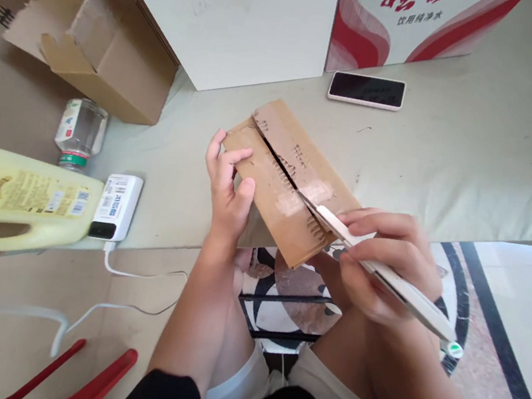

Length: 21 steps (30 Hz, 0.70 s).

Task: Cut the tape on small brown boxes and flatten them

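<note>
Cardboard box (269,180) sits at the near edge of the desk (462,155), angled, its lower corner reaching past that edge. The left hand (230,187), partly curled with thumb and fingers apart, grips its left side. The right hand (381,263) is closed around a white knife (385,274), whose blade touches the dark slit (it runs lengthwise). A phone (367,90) lies well apart, beyond the box.

A pale green cloth covers the surface (493,153). At right below, the floor (521,298) has white tiles, with dark and pinkish stone bands which make a curve. Under the surface edge, a beige side (142,321) is seen. The light is soft, like daylight.
</note>
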### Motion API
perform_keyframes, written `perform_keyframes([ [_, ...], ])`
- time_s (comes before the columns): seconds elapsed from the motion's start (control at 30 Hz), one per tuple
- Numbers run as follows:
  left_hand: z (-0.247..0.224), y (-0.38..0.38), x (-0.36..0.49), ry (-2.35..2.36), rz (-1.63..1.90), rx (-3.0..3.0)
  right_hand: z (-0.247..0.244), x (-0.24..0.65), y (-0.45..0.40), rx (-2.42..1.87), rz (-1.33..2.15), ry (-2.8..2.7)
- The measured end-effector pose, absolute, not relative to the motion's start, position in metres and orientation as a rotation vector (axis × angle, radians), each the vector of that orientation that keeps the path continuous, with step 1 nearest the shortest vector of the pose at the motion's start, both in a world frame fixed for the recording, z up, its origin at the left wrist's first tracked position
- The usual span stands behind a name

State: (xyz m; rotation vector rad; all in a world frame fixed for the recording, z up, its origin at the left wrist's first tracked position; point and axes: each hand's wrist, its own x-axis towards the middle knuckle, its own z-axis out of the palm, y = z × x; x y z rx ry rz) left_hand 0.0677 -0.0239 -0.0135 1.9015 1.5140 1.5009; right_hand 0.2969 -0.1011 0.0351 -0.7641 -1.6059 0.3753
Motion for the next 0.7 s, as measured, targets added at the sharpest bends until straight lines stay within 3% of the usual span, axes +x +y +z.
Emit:
perform_keyframes([
  [0.43,-0.012,-0.026,0.067,1.493,1.500,1.898,0.040,0.282,-0.107,-0.928,0.136,-1.721],
  [0.7,-0.015,-0.025,0.066,1.498,1.543,1.931,0.047,0.290,-0.107,-0.903,0.226,-1.661],
])
